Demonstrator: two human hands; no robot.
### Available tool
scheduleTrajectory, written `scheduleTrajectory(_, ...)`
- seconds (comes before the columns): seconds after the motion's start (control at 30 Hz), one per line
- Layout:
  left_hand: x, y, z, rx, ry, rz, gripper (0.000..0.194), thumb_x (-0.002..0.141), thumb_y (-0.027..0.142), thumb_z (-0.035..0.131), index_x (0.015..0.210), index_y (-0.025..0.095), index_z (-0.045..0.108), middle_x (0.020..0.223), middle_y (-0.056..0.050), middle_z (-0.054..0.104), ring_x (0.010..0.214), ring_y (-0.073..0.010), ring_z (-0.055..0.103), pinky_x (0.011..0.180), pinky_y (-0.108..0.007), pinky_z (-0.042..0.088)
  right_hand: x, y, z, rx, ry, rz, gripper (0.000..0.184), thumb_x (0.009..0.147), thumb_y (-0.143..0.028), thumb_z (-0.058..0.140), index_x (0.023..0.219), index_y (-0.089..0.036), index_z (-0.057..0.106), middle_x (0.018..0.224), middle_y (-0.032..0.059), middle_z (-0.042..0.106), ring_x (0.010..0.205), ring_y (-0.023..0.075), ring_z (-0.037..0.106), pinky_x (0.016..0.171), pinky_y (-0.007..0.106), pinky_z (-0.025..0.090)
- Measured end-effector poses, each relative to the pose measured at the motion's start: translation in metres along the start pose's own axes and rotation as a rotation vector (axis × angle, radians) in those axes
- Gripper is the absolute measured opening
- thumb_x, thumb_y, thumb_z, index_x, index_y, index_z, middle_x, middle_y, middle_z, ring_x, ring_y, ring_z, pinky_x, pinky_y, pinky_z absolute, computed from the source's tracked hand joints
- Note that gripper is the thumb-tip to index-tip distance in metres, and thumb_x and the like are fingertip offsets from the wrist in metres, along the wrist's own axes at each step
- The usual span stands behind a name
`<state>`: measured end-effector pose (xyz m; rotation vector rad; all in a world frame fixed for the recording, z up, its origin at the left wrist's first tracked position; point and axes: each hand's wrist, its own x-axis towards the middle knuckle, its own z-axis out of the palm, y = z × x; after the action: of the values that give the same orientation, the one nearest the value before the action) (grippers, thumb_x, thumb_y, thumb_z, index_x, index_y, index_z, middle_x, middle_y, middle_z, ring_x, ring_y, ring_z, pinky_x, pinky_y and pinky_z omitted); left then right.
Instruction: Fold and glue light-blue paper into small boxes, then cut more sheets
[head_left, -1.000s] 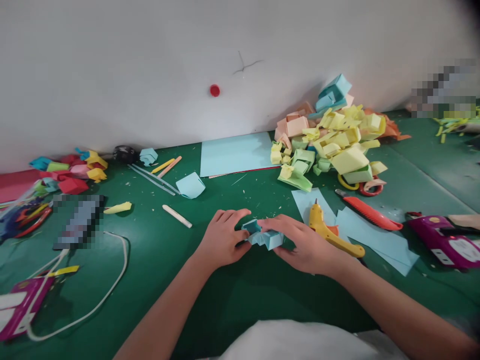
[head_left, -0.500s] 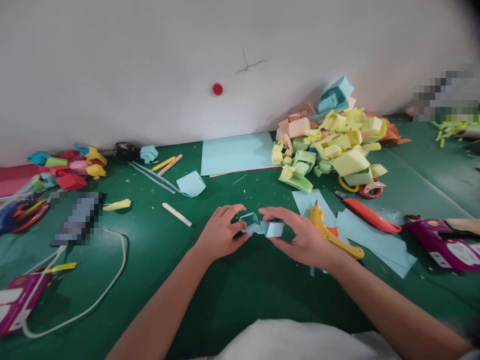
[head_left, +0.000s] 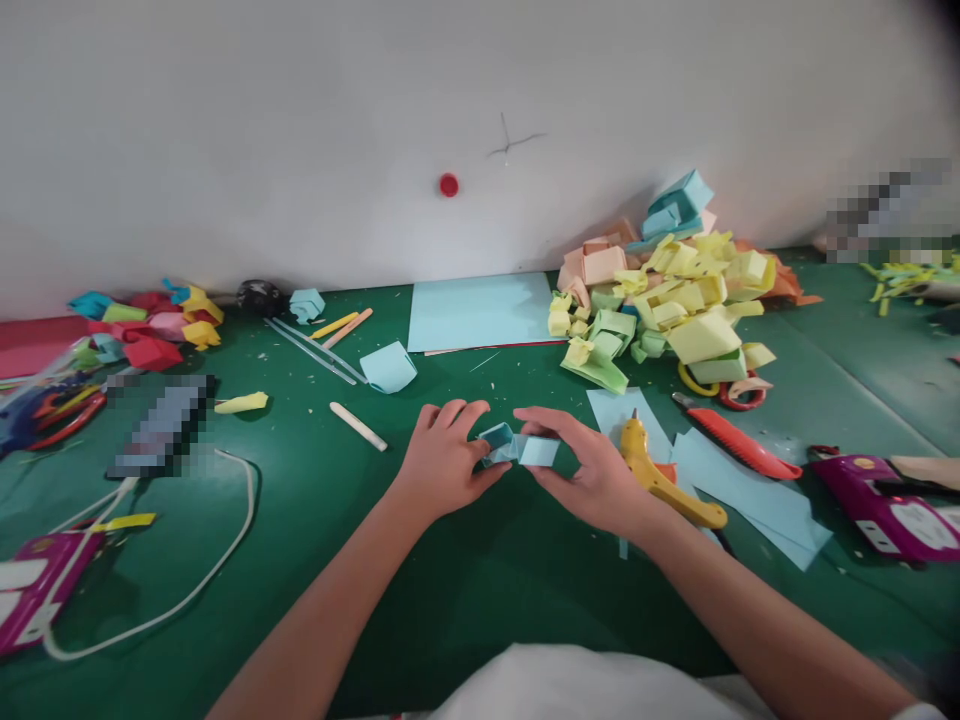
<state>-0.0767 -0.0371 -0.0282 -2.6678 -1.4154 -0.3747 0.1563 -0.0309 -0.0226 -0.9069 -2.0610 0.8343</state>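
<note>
Between front and back edges of green desk (head_left: 480, 590), left hand (head_left: 448, 460) pinches folded blue paper (head_left: 539, 452); right hand (head_left: 596, 475) curved about its right end, grip indeterminate.

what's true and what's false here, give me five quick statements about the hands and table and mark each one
1. The left hand grips folded blue paper. True.
2. The right hand grips scissors. False: the right hand is at the folded blue paper.
3. The red cutter lies right of the yellow glue gun. True.
4. A red disc lies on the table. False: the red disc is on the wall.
5. The white stick lies left of the left hand. True.
</note>
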Motion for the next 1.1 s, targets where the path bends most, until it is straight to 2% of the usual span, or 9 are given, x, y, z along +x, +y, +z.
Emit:
scheduleTrajectory(0.2,-0.001,0.006,0.003,0.037,0.025,-0.033,0.037,0.095,0.050,0.057,0.084,0.022,0.078,0.143,-0.015,0.056,0.122,-0.0383,0.052,0.085,-0.054,0.042,0.000,0.001,0.002,0.001,0.014,0.003,0.058,0.086,-0.012,0.062,0.140,-0.030,0.052,0.117,0.0066,0.070,0.106,0.0228,0.069,0.096,0.040,0.058)
scheduleTrajectory(0.3,-0.003,0.007,0.008,0.005,0.053,-0.027,0.031,0.095,0.045,0.058,0.084,0.022,0.076,0.140,-0.014,0.058,0.121,-0.0362,0.053,0.086,-0.052,0.043,-0.003,0.002,0.002,-0.006,0.028,0.003,0.056,0.087,-0.013,0.061,0.140,-0.030,0.052,0.116,0.0062,0.070,0.105,0.0223,0.069,0.095,0.039,0.058)
scheduleTrajectory(0.4,-0.005,0.008,0.013,-0.078,0.082,-0.038,0.025,0.096,0.040,0.058,0.096,0.023,0.075,0.136,-0.014,0.059,0.121,-0.0344,0.053,0.090,-0.051,0.043,-0.005,0.005,0.001,-0.016,0.045,0.009,0.054,0.088,-0.015,0.062,0.139,-0.029,0.053,0.116,0.0063,0.070,0.105,0.0220,0.069,0.094,0.038,0.059)
scheduleTrajectory(0.47,-0.005,0.008,0.014,-0.118,0.077,-0.044,0.025,0.095,0.040,0.058,0.102,0.022,0.075,0.137,-0.015,0.058,0.123,-0.0346,0.053,0.092,-0.052,0.044,-0.007,0.006,0.001,-0.018,0.044,0.016,0.053,0.089,-0.016,0.062,0.139,-0.029,0.053,0.116,0.0065,0.070,0.104,0.0218,0.069,0.094,0.038,0.059)
scheduleTrajectory(0.67,-0.001,0.008,0.011,-0.119,0.016,-0.046,0.025,0.094,0.039,0.059,0.094,0.021,0.076,0.142,-0.016,0.055,0.127,-0.0382,0.049,0.092,-0.055,0.043,-0.008,0.009,0.000,-0.008,0.034,0.008,0.056,0.088,-0.014,0.062,0.140,-0.029,0.052,0.117,0.0070,0.069,0.107,0.0223,0.069,0.096,0.039,0.058)
scheduleTrajectory(0.77,-0.001,0.008,0.011,-0.131,0.029,-0.050,0.025,0.093,0.039,0.059,0.096,0.020,0.076,0.140,-0.016,0.056,0.126,-0.0381,0.050,0.092,-0.055,0.043,-0.008,0.010,-0.001,-0.010,0.037,0.005,0.055,0.088,-0.014,0.062,0.140,-0.029,0.052,0.117,0.0072,0.069,0.107,0.0223,0.069,0.095,0.039,0.059)
scheduleTrajectory(0.87,-0.004,0.009,0.011,-0.201,0.101,-0.068,0.023,0.094,0.038,0.060,0.102,0.022,0.073,0.133,-0.014,0.061,0.120,-0.0352,0.055,0.091,-0.053,0.046,-0.010,0.012,-0.001,-0.022,0.037,0.000,0.055,0.089,-0.015,0.062,0.141,-0.029,0.052,0.116,0.0072,0.069,0.104,0.0219,0.068,0.093,0.039,0.059)
scheduleTrajectory(1.0,-0.007,0.008,0.011,-0.413,0.325,-0.131,0.018,0.093,0.030,0.062,0.108,0.023,0.068,0.119,-0.011,0.064,0.109,-0.0272,0.062,0.094,-0.046,0.050,-0.013,0.014,-0.001,-0.020,0.043,-0.081,0.052,0.091,-0.013,0.061,0.139,-0.031,0.053,0.110,0.0053,0.070,0.099,0.0208,0.067,0.090,0.039,0.059)
scheduleTrajectory(1.1,-0.008,0.006,0.011,-0.598,0.395,-0.170,0.026,0.092,0.026,0.065,0.118,0.024,0.063,0.121,-0.010,0.062,0.114,-0.0257,0.062,0.096,-0.042,0.053,-0.014,0.015,-0.001,-0.006,0.038,-0.162,0.056,0.088,-0.006,0.057,0.138,-0.032,0.054,0.105,0.0045,0.070,0.094,0.0208,0.066,0.085,0.039,0.059)
